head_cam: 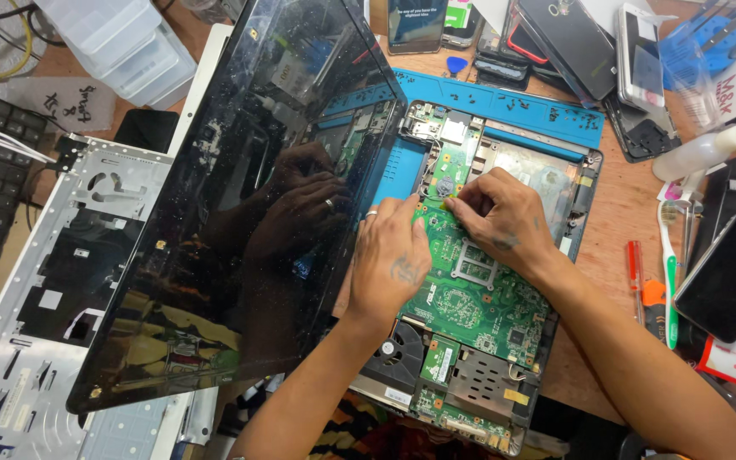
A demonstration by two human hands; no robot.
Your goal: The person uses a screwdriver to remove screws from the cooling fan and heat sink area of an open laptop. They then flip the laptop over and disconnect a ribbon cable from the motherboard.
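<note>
Plastic drawers (125,38), clear and stacked, stand far left on the worktop (632,200); contents unclear. Centre, the left hand (392,255) and right hand (504,217) press bunched fingers (462,207) onto the green circuit board (470,298) in the opened laptop base (585,183). Right, a clear squeeze bottle (704,152).

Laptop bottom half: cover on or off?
Off. The green motherboard and fan lie exposed in the laptop base; both hands rest on the board.
</note>
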